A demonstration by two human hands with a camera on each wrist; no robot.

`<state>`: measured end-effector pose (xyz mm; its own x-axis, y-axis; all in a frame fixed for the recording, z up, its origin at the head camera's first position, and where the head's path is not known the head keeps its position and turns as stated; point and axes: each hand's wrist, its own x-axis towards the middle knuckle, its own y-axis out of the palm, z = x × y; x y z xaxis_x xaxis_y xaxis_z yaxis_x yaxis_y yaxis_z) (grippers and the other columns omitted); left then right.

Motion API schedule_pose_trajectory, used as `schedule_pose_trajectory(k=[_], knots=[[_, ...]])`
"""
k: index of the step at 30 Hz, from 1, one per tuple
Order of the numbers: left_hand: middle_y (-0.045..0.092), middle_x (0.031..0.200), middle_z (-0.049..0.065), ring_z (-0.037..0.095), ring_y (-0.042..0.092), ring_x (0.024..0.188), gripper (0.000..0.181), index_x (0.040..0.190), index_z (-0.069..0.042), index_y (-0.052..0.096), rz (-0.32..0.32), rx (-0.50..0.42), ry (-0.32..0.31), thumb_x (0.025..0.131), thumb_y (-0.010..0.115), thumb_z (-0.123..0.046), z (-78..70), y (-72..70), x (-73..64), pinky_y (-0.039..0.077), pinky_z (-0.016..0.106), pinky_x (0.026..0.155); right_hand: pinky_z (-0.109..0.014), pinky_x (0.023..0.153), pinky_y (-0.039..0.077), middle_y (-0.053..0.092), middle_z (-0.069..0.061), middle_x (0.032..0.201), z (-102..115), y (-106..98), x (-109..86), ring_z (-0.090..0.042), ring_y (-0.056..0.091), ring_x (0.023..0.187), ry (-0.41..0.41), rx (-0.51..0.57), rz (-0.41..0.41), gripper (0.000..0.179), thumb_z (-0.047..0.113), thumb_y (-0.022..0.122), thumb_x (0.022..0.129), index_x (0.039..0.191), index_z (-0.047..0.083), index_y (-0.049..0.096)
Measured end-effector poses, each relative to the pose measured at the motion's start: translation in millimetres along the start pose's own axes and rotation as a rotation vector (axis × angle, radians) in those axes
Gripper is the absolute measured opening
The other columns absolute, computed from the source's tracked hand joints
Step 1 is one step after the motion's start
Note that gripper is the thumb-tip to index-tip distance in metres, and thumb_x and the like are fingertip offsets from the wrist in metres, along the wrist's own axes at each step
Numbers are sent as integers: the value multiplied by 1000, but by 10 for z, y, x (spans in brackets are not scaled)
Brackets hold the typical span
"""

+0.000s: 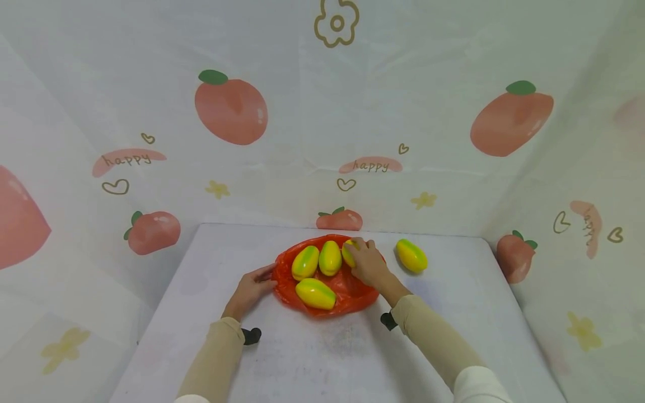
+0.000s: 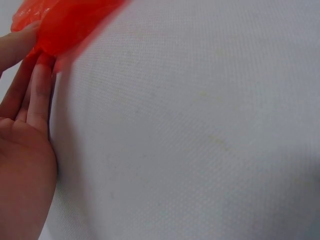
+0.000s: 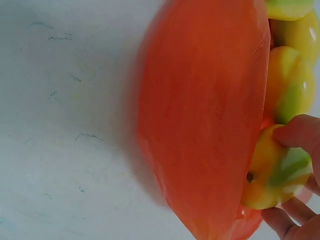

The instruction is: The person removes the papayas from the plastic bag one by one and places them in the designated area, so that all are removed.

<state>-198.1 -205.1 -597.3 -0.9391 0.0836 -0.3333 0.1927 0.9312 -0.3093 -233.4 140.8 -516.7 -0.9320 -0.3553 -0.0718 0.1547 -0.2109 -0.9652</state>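
Observation:
A red plastic bag [image 1: 347, 288] lies spread open on the table, its sides standing up around several yellow-green papayas. My right hand [image 1: 369, 263] grips one papaya [image 3: 275, 175] at the bag's far right, thumb on one side and fingers on the other. That papaya sits inside the bag's rim beside another papaya [image 1: 330, 258]. One more papaya [image 1: 305, 263] is at the left, and a papaya [image 1: 316, 294] lies on its side at the front. At the bag's left edge, my left hand [image 1: 253, 288] pinches the plastic between thumb and fingers [image 2: 40, 92].
A single papaya [image 1: 411, 256] lies on the white table [image 1: 322, 364] to the right of the bag, outside it. White cloth walls [image 1: 302, 184] with printed fruit close in the back and both sides. Dark pieces show at both wrists.

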Motion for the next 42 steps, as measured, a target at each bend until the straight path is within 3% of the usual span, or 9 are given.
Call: schedule_pose_trajectory(k=[16,29,42], knots=[[55,153,5,30,49,144,54,149,-33,52,-12,33,16,98,67,-26,-5,12,-16,41,52,120,-48,105,56,36,-15,159,10,-85,-104,-43,44,131,-25,98,-120,68,11,73,90,152,16,46],[54,154,4,30,48,146,54,149,-33,52,-14,23,2,98,67,-26,-17,21,-18,40,53,120,-49,103,57,37,-12,160,-45,-178,-203,-38,44,132,42,206,-216,72,14,76,89,154,19,45],[55,153,6,31,49,144,54,150,-31,52,-17,70,37,98,67,-27,10,5,5,40,53,121,-55,105,54,35,-11,161,-217,-256,-338,-41,44,137,107,269,-291,71,17,75,90,154,20,44]])
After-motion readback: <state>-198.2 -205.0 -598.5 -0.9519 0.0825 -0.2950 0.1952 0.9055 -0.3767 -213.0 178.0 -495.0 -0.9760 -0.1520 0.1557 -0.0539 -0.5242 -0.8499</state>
